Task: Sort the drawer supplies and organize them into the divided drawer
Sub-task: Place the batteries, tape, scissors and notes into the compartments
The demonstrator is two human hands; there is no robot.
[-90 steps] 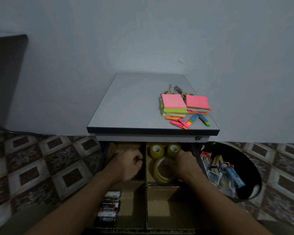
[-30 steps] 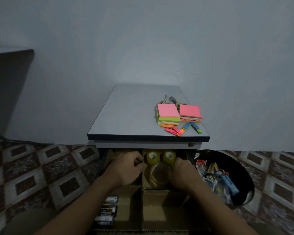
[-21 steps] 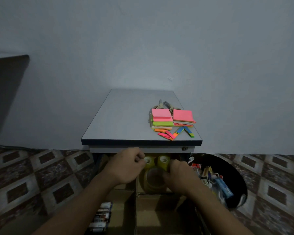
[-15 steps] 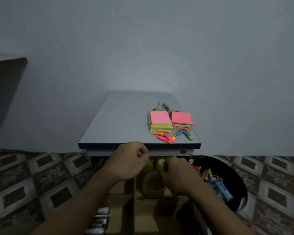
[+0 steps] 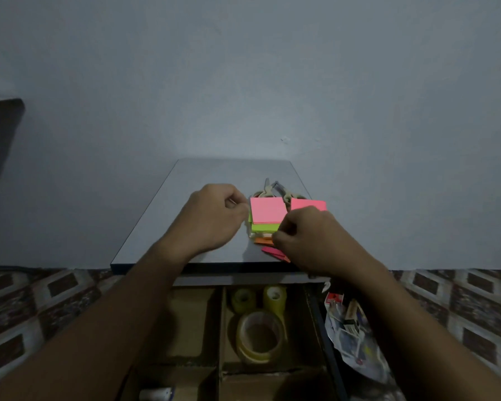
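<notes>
Both our hands are up over the worktop. Left hand sits w/ fingers curled, thumb and fingertips pinched together right at the left edge of the sticky-note stack; can't tell if that grip actually has the stack or only touches it. Right hand is curled too, knuckles toward us, its grip closed at the near-right corner of the same stack, over the green and orange layers; whether it holds anything is hidden by the fingers.

Between the 2 grips: pink pad on top, green pad below it, orange under that. Just right of the left grip and behind the right one lies a 2nd pink pad. Beyond both pads, scissors w/ pale handles, partly covered by the notes. Near side of the right grip, loose pink strips lie by the worktop edge.

Below our wrists the divided drawer is open, cardboard dividers. In the compartment under the right grip: 1 big tape roll lying flat, 2 small yellow rolls behind it. Near-left compartment shows batteries, mostly cut off. Right of the drawer, a dark bin w/ mixed clutter.
</notes>
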